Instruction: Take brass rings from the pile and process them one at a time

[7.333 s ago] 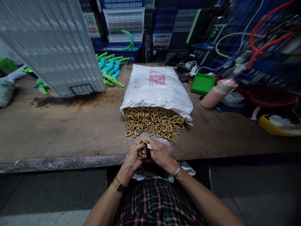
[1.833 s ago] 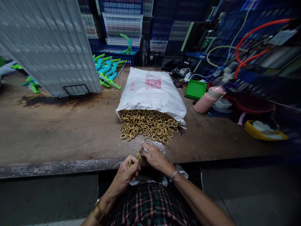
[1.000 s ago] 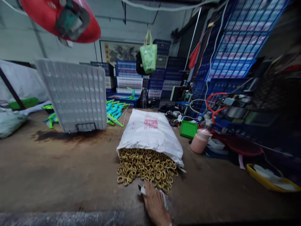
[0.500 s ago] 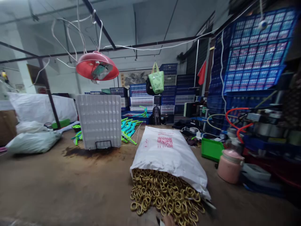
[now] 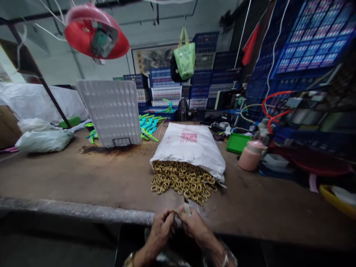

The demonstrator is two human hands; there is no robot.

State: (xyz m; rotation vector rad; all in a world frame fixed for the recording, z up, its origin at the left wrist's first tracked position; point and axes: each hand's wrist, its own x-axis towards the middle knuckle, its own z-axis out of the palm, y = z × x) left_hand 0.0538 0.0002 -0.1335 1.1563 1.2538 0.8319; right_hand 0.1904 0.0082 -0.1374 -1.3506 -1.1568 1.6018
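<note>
Just past the table's near edge, my left hand (image 5: 162, 227) and my right hand (image 5: 194, 222) meet, fingers closed on a small brass-coloured ring (image 5: 176, 212) between them. My right hand also has a small flat tool (image 5: 187, 207) with a pale handle and a dark tip, pointing up. Beyond my hands, many brass-coloured rings (image 5: 180, 178) spill from the open mouth of a white sack (image 5: 191, 146) with red print, lying on the brown table (image 5: 111, 181).
An upright pale tray (image 5: 111, 111) stands at the left, with green and blue hangers (image 5: 150, 126) behind. At the right are a green tray (image 5: 237, 143) and a pink jar (image 5: 251, 155). A red lamp (image 5: 96, 31) hangs at upper left.
The view has tipped down, so the table's near edge and both hands now show. Earlier only part of one hand was visible at the bottom, near the rings.
</note>
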